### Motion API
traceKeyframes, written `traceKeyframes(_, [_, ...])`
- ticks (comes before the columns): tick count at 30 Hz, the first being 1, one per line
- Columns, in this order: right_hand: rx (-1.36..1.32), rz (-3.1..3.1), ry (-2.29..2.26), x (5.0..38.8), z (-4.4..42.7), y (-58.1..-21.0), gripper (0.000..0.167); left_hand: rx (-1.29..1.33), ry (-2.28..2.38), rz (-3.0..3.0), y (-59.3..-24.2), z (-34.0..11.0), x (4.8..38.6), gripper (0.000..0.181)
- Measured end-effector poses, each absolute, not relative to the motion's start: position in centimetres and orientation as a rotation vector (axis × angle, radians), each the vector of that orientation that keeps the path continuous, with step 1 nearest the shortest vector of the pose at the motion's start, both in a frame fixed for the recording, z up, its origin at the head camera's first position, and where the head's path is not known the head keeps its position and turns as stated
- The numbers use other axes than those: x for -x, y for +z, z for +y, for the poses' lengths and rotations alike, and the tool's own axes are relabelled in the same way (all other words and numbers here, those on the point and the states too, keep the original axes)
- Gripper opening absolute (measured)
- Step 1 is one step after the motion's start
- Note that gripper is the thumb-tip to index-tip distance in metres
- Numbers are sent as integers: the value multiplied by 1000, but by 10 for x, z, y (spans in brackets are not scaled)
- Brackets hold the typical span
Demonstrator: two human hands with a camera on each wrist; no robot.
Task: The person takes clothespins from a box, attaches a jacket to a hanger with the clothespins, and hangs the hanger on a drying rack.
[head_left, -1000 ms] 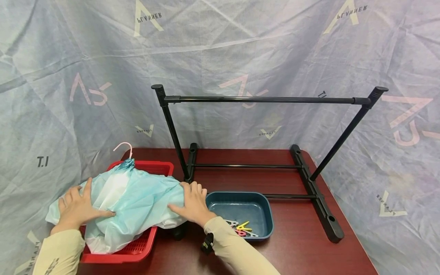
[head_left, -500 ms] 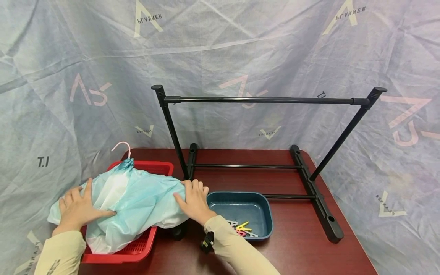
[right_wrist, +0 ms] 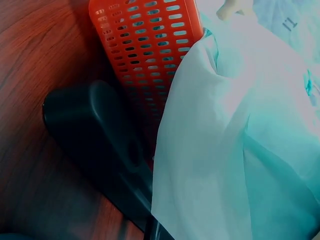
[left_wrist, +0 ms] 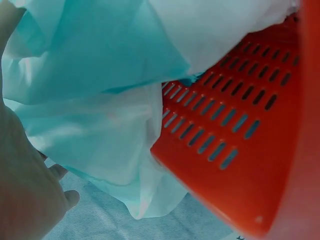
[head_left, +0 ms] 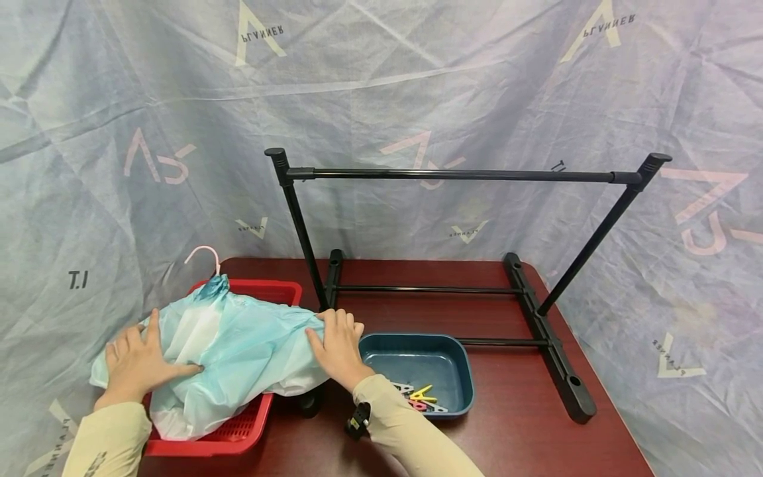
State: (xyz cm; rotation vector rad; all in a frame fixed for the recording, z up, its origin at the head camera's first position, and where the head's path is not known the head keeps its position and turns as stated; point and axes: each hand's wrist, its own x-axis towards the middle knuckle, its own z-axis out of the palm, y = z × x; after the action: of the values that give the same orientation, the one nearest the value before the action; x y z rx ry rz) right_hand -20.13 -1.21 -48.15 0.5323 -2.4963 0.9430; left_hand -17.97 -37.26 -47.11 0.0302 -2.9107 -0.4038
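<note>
A light blue and white garment [head_left: 244,358] lies on a hanger, its pink hook [head_left: 205,249] upright at the back, over the red basket [head_left: 208,448]. My left hand [head_left: 138,368] rests on the garment's left part, fingers spread and thumb pointing right. On its right end lies my right hand [head_left: 341,346], fingers nearly straight, thumb apart. In the left wrist view, my left hand [left_wrist: 30,180] is beside the draped cloth [left_wrist: 115,55], some fingertips showing below it. The right wrist view shows cloth [right_wrist: 210,140] hanging beside the basket [right_wrist: 145,45]; my right hand is out of sight there.
A black rack with a high crossbar [head_left: 459,174] stands at the back and right; its left foot [right_wrist: 95,135] is close beside the basket. Several clothespins lie in a dark blue tray [head_left: 411,336] near my right forearm. A grey printed cloth [head_left: 381,99] hangs behind the table.
The hanger's hook has shifted left and tilted slightly. My left hand and the garment's left end have moved a little right; my right hand has shifted slightly right, its thumb nearer its fingers.
</note>
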Motion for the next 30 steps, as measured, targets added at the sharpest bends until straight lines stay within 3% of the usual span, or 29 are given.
traceKeyframes(30, [-502,-2423,951,203,-11,-473,19,-70,-373,-2862,-468,-370,180,163])
